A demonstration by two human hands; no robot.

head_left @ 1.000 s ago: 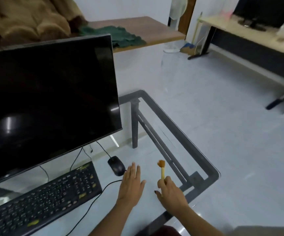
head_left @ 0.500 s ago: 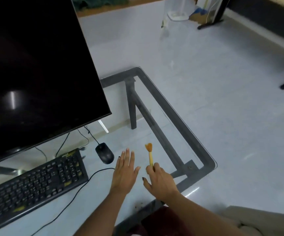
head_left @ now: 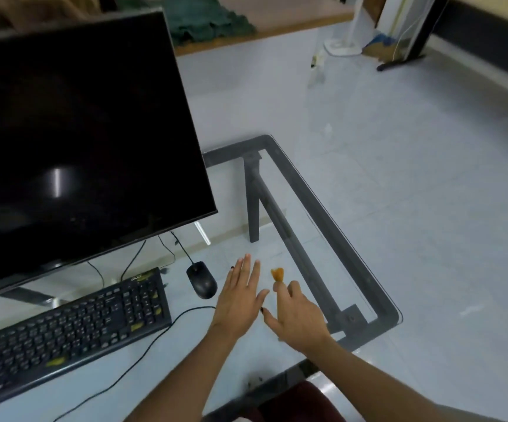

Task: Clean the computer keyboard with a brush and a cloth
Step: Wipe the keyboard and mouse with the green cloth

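Head view: the right hand point(head_left: 297, 316) grips the brush point(head_left: 277, 274), bristles up, less handle showing than half a second ago. The left hand point(head_left: 240, 295) stays flat and spread on the glass desk point(head_left: 377, 300), right of the mouse point(head_left: 201, 279). The keyboard point(head_left: 70, 327) lies near left.

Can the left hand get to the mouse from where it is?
Probably yes. The left hand is flat and open right beside the mouse, with only bare glass table between them and nothing blocking the way.
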